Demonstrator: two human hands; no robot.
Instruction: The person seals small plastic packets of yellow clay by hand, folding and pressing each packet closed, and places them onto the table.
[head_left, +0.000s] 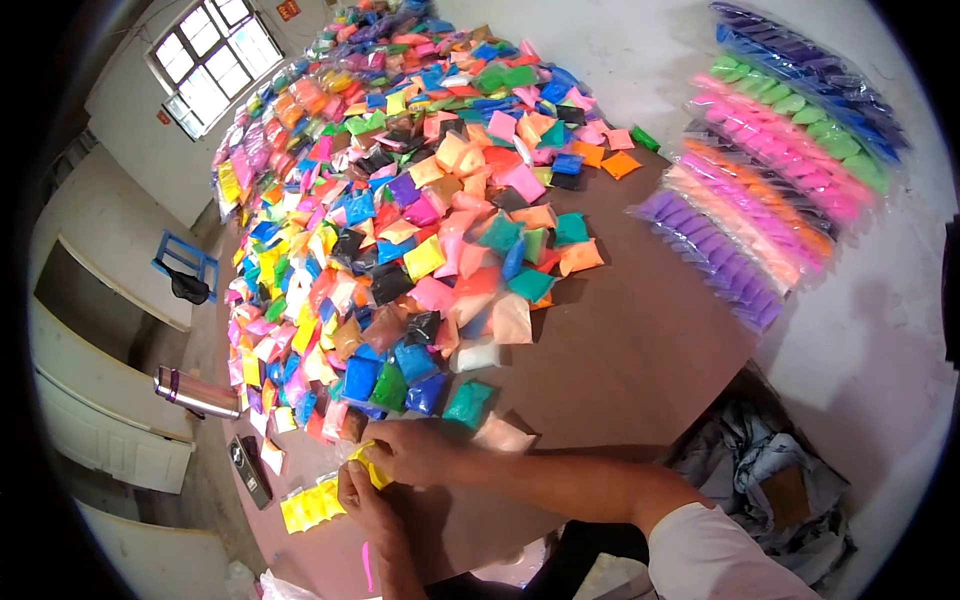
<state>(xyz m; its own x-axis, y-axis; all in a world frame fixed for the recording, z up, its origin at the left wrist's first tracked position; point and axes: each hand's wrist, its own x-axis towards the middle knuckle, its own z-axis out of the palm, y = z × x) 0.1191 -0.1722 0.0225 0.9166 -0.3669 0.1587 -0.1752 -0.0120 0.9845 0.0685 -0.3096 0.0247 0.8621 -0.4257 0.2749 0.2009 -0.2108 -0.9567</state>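
Observation:
Between my two hands is a small yellow packet [374,468], pinched at its edges. My right hand [412,452] reaches in from the right with its fingers closed on the packet's upper side. My left hand [366,500] comes up from the bottom and grips the packet's lower left side; its fingers are partly hidden. Just left of it, a row of overlapping yellow packets [312,507] lies on the brown table [640,390]. A teal packet [468,404] and a pale peach packet [503,434] lie close to my right hand and forearm.
A big heap of coloured packets [420,255] covers the table's far and left parts. Long clear bags of purple packets [712,258] and other colours lie at the right. A steel flask [200,393] and a black box [250,470] are at the left edge. A pink strip [367,567] lies nearby.

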